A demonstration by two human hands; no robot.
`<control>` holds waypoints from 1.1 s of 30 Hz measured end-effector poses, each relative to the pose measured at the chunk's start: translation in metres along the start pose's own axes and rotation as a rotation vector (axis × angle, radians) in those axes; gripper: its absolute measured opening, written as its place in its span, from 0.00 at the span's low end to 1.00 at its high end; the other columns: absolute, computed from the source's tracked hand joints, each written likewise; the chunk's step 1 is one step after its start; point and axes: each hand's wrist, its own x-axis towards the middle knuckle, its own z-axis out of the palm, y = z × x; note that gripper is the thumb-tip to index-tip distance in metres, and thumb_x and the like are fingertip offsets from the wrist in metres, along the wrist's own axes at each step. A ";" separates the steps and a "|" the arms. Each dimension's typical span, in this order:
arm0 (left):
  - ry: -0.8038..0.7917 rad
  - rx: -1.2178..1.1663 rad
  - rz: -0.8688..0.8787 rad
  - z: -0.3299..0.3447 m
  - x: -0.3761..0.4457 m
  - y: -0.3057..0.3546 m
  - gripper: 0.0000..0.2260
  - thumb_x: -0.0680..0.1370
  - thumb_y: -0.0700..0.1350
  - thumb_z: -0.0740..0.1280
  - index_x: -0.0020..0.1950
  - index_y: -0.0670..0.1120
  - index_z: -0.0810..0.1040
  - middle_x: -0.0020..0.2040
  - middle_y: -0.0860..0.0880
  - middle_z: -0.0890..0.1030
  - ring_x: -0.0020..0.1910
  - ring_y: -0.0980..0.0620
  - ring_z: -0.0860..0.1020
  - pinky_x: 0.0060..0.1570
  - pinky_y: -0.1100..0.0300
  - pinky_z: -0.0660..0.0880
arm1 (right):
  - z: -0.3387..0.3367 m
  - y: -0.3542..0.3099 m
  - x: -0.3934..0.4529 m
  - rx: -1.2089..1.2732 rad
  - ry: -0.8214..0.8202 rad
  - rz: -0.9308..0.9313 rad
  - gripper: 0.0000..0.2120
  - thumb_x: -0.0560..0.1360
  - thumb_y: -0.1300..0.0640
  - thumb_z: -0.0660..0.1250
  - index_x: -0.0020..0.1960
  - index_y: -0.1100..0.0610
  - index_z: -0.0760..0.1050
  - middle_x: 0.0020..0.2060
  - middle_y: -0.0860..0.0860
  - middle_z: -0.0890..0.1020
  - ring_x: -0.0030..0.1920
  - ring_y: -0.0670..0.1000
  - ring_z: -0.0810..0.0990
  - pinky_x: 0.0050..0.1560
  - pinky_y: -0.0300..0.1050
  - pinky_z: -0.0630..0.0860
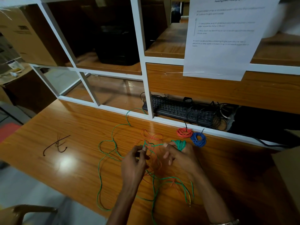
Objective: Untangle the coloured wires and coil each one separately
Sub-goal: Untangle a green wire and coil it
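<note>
Green wire part-coiled, rest loose on tabletop [68, 120].
Right hand [181, 155] grips green coil [179, 144]; left hand [135, 159] fingers pinch green wire [103, 153] amid orange wire [152, 137]. Orange coil [184, 132] and blue coil [198, 139] lie finished behind.

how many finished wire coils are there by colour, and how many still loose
orange tied wire coil: 1
blue tied wire coil: 1
green wire coil partly wound, in right hand: 1
loose orange wire, tangled: 1
total: 4

Wooden table [78, 127] with loose green wire [100, 176], orange coil [184, 133], blue coil [198, 139], black ties [56, 144].
</note>
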 end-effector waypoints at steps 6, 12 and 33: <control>0.057 -0.239 -0.090 0.015 -0.009 0.002 0.15 0.76 0.53 0.78 0.46 0.60 0.70 0.38 0.46 0.85 0.34 0.48 0.87 0.36 0.46 0.81 | 0.008 -0.003 -0.002 0.006 -0.104 -0.040 0.06 0.80 0.62 0.70 0.47 0.63 0.83 0.31 0.61 0.84 0.25 0.57 0.77 0.28 0.46 0.75; 0.133 -0.164 -0.020 0.020 -0.007 0.000 0.13 0.74 0.43 0.80 0.44 0.48 0.75 0.36 0.50 0.84 0.36 0.54 0.84 0.37 0.54 0.78 | 0.006 -0.003 -0.003 -0.048 -0.119 -0.052 0.08 0.81 0.60 0.70 0.46 0.62 0.84 0.32 0.60 0.85 0.23 0.56 0.77 0.30 0.44 0.75; 0.225 0.200 0.192 -0.004 0.005 -0.007 0.19 0.74 0.43 0.78 0.61 0.56 0.78 0.56 0.53 0.77 0.49 0.52 0.80 0.44 0.54 0.76 | -0.025 -0.003 0.002 0.067 0.067 0.108 0.07 0.79 0.63 0.70 0.47 0.67 0.83 0.30 0.58 0.81 0.26 0.52 0.74 0.26 0.40 0.74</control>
